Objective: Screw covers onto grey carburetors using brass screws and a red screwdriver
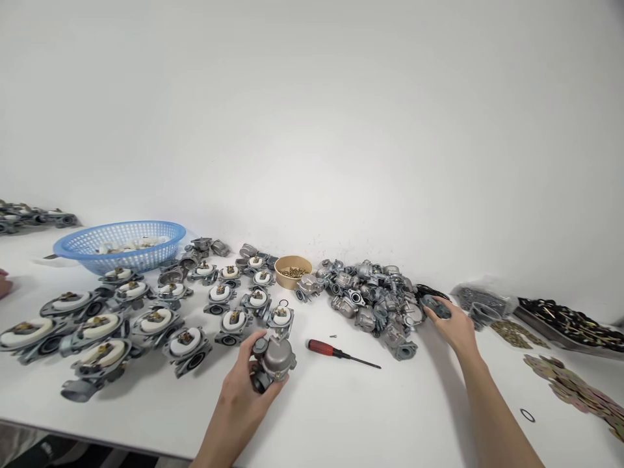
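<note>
My left hand [246, 383] is closed around a grey metal carburetor [277, 359] with its rounded bowl facing up, held near the front of the table. To the right, my right hand [455, 325] grips a dark grey carburetor part [436, 307] at the edge of a pile of carburetors [375, 292]; my fingers cover some of it. Between my hands lies a red-handled screwdriver [327, 349], its tip pointing right, with a small screw [333, 336] just above it. Left of my left hand, rows of open carburetor bodies [188, 344] show white floats on top.
A bowl of brass screws [293, 272] and a blue basket with white floats [121, 244] stand at the back. Toward the right lie a plastic bag [485, 296], a tray of black parts [570, 325], metal plates [578, 390] and a black ring [527, 415]. Another person's hand [4, 284] shows far left.
</note>
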`<state>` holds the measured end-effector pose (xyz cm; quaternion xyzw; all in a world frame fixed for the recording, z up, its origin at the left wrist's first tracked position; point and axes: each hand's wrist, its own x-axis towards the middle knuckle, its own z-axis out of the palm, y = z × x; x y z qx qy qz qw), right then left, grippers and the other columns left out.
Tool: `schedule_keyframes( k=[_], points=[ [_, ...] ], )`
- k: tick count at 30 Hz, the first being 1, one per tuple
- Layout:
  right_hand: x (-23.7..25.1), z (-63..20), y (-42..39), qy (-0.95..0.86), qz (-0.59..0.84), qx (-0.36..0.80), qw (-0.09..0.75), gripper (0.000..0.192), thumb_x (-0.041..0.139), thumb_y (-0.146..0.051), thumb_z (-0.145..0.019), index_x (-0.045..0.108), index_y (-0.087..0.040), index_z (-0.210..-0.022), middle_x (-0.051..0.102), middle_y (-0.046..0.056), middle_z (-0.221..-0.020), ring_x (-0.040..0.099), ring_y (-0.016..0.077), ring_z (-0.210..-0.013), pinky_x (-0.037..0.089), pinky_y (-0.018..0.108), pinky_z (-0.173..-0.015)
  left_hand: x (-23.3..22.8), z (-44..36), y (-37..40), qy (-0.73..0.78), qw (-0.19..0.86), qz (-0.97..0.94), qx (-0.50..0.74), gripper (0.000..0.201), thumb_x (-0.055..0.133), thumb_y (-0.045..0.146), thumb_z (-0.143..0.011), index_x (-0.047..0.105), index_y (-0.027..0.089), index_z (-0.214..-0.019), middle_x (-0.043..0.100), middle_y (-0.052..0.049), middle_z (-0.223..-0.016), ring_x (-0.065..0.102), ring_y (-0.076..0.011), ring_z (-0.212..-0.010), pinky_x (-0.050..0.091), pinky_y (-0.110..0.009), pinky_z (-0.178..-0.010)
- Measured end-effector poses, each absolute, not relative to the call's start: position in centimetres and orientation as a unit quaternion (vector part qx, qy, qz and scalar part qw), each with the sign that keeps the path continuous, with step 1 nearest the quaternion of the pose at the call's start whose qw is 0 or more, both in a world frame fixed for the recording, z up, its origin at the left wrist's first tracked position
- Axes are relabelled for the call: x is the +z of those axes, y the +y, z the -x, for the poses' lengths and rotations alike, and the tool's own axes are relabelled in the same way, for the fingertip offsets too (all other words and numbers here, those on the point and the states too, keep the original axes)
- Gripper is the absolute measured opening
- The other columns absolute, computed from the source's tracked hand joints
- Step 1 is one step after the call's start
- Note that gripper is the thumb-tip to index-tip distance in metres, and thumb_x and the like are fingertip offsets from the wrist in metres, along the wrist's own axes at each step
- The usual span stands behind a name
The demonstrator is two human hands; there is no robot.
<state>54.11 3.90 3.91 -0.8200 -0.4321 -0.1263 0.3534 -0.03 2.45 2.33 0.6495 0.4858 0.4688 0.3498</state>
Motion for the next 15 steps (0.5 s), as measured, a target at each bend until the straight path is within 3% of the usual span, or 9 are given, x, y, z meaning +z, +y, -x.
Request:
schedule_keyframes(
  k=[5, 7, 10, 13, 15],
  points=[
    [4.5, -53.5, 3.7, -0.427, 0.811, -0.133, 0.376, 0.066, 0.062, -0.064, -0.073, 0.078, -0.018, -0.117, 0.074, 0.020, -0.118, 0.064, 0.0460, -0.120, 0.048, 0.063, -0.104, 2.4, 0.0, 2.4, 0.482, 0.358, -0.636, 0.485, 0.067, 0.072, 0.048, -0.082, 0.047, 0.031, -0.141, 0.076, -0.005, -0.116, 0.078, -0.0259, -0.094, 0.064, -0.036, -0.078],
    [5.3, -52.8, 3.4, -0.410, 0.807, -0.159, 0.394, 0.068, 0.060, -0.065, -0.077, 0.077, -0.015, -0.121, 0.070, 0.024, -0.125, 0.058, 0.0475, -0.129, 0.045, 0.065, -0.109, 2.6, 0.1, 2.3, 0.474, 0.351, -0.641, 0.491, 0.065, 0.073, 0.046, -0.082, 0.049, 0.030, -0.140, 0.076, -0.005, -0.117, 0.078, -0.0257, -0.094, 0.064, -0.036, -0.077],
    [7.3, -50.1, 2.8, -0.400, 0.765, -0.220, 0.454, 0.065, 0.057, -0.063, -0.088, 0.074, -0.014, -0.127, 0.063, 0.023, -0.135, 0.057, 0.0419, -0.131, 0.044, 0.060, -0.113, 3.4, -0.3, 2.1, 0.451, 0.324, -0.665, 0.500, 0.060, 0.074, 0.041, -0.083, 0.051, 0.031, -0.138, 0.074, -0.006, -0.125, 0.077, -0.0262, -0.101, 0.065, -0.036, -0.082],
    [9.5, -44.8, 2.3, -0.521, 0.619, -0.173, 0.561, 0.051, 0.066, -0.055, -0.092, 0.072, -0.019, -0.128, 0.071, 0.015, -0.120, 0.072, 0.0294, -0.097, 0.061, 0.049, -0.092, 5.6, -2.4, 2.5, 0.399, 0.297, -0.709, 0.500, 0.062, 0.076, 0.035, -0.084, 0.050, 0.031, -0.140, 0.073, -0.006, -0.128, 0.075, -0.0269, -0.108, 0.064, -0.040, -0.092],
    [10.5, -40.3, 1.9, -0.653, 0.517, -0.043, 0.551, 0.052, 0.066, -0.052, -0.095, 0.065, -0.024, -0.140, 0.072, 0.013, -0.120, 0.074, 0.0269, -0.095, 0.065, 0.044, -0.081, 7.6, -4.9, 3.2, 0.360, 0.265, -0.742, 0.499, 0.062, 0.076, 0.028, -0.085, 0.050, 0.030, -0.140, 0.071, -0.007, -0.130, 0.073, -0.0274, -0.113, 0.062, -0.044, -0.098]
  ],
)
